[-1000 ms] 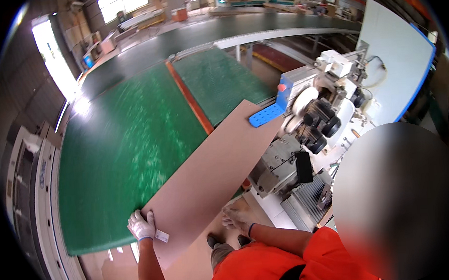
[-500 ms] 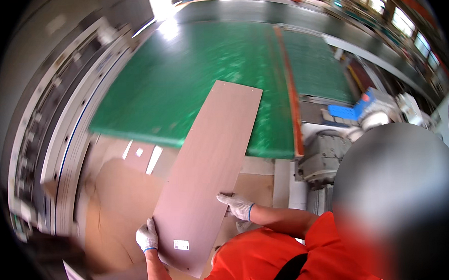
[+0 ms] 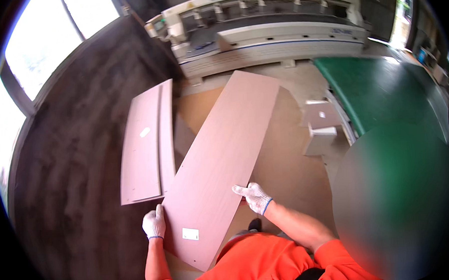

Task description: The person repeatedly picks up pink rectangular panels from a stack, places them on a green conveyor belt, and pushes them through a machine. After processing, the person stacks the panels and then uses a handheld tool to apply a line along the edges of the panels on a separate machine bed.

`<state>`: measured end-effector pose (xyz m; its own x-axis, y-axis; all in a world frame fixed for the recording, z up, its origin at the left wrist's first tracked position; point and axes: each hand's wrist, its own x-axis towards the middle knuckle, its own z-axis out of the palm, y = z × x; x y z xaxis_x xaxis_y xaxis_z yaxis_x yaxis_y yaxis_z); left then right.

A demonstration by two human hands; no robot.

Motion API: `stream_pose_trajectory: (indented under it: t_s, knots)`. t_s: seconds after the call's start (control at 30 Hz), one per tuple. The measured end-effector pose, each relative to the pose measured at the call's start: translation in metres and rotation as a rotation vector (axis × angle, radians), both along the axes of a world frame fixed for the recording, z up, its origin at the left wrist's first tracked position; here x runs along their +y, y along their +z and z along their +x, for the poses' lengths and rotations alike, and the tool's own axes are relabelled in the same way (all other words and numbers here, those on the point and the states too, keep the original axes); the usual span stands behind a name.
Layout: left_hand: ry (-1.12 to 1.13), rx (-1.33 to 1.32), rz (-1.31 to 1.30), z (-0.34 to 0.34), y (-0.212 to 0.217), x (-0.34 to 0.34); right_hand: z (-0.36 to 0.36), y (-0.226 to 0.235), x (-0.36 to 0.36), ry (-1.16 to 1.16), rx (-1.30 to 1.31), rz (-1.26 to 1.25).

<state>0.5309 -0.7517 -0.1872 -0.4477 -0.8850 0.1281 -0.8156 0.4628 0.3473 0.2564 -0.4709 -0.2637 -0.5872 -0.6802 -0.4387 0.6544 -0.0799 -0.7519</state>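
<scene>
Panel: You hold the long pinkish-brown panel in front of you, far end angled right.
Left hand: Your gloved left hand grips its left edge, near the white label.
Right hand: Your gloved right hand clasps its right edge, thumb on top.
Left side: Overlapping panels beside yours.
Right side: Green-topped table.

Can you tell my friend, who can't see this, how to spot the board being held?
Find the long, pale machine across the top, then look below it, at the middle. A long pinkish board slants there, with a white label near its lower end. Unlike the other boards on its left, it is held at its edges by the gloved left hand and right hand.
</scene>
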Motion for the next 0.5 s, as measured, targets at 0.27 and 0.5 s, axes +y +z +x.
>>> stream_pose_trajectory:
  t_s: [0.27,0.5]
  knots:
    - [0.494,0.108,0.110,0.141,-0.041,0.008,0.053,-0.005,-0.165,0.402,0.066,-0.016]
    - [0.465,0.156,0.096,0.177,-0.054,-0.067,0.103,0.021,-0.216,0.696,0.120,-0.021]
